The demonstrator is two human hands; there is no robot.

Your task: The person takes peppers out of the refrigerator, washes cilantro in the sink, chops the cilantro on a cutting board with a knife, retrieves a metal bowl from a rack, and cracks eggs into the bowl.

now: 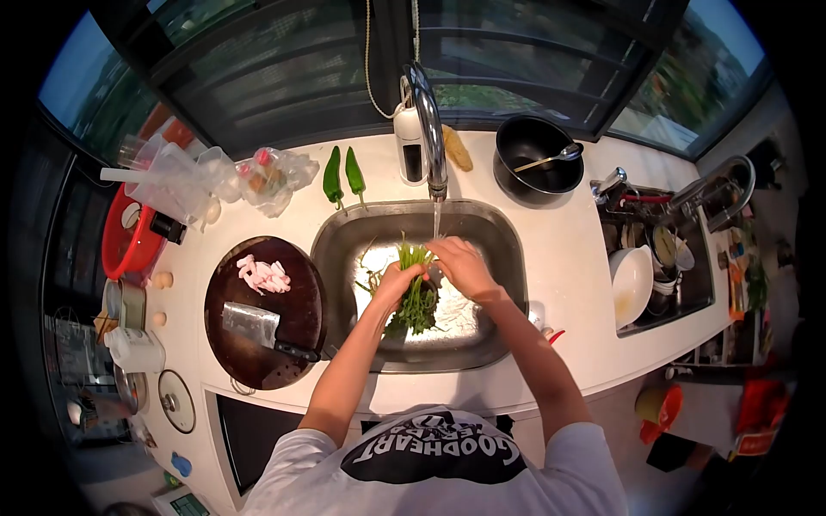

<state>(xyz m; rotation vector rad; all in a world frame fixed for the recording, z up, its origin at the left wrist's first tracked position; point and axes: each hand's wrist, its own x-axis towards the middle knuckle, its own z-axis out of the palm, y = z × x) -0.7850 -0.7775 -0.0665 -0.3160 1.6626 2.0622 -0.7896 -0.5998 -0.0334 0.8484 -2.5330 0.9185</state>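
Observation:
A bunch of leafy greens (pixel 416 315) is held over the steel sink (pixel 509 249), stems upward and leaves hanging down. My left hand (pixel 399 284) is closed around the stems. Against the stem ends, my right hand (pixel 466 270) has its fingers bent onto them, slightly blurred. Water runs from the faucet (pixel 422 95) and falls beside the right fingers. Loose bits of green lie in the sink at the left of the bunch.
Left of the sink, a round cutting board (pixel 262 365) carries a cleaver (pixel 251 324) and raw meat pieces (pixel 263 274). Behind are green peppers (pixel 332 177), a white bottle (pixel 410 142) and a black pot (pixel 538 185). A second sink (pixel 688 301) at right holds dishes.

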